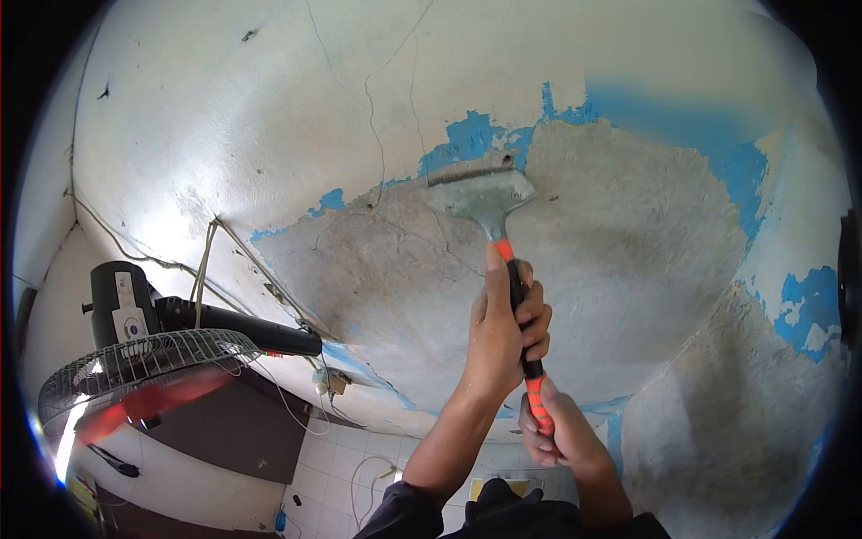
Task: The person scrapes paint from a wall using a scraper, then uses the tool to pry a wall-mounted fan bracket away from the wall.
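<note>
A wide wall scraper [483,196] with a grey metal head and an orange-and-black handle points up the wall. My left hand [505,328] is wrapped round the upper handle, its thumb along the shaft just below the head. Lower down, my right hand [567,427] grips the orange end of the same handle. The blade lies at or very near the wall, by the lower edge of a blue paint patch [471,135]. Below it spreads bare grey plaster [620,242]; cream paint [269,108] with thin cracks covers the wall above.
At the left a wall fan [148,355] with a wire cage and red blades juts out. Loose cables [205,265] run along the wall near it. A socket or fitting with wires [332,382] sits lower. White floor tiles [337,458] show below.
</note>
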Motion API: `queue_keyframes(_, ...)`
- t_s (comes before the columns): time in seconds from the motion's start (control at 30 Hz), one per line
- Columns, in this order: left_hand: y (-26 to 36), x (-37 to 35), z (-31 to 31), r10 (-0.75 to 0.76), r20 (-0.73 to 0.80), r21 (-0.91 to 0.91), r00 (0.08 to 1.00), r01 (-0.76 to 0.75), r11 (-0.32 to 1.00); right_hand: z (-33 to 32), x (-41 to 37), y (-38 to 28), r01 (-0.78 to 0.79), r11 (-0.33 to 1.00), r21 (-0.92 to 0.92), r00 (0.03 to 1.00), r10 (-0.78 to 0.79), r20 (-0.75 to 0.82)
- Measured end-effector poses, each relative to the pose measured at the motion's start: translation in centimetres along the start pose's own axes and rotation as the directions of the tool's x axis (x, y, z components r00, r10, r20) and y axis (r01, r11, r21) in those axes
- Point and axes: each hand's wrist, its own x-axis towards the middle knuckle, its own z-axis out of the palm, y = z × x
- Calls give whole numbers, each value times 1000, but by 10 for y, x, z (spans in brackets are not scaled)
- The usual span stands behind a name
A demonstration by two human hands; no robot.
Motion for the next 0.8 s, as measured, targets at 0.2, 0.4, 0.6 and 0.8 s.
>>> queue_keyframes(0.2, 6, 3, -2, -11, 26, -62, 1000, 13, 998, 9, 2, -14, 38, 997, -74, 999, -39, -10)
queue_keyframes(0.4, 5, 5, -1, 10, 33, -88, 999, -7, 996, 8, -3, -17, 15, 986, -166, 999, -23, -45)
queue_keyframes(0.6, -12, -3, -13, -13, -62, -52, 998, 10, 999, 5, -1, 2, 94, 978, -187, 971, -131, -199)
queue_keyframes(0.8, -51, -31, -19, 57, -227, 247, 972, 1, 969, -3, -17, 88, 234, 609, -758, 710, -640, -295)
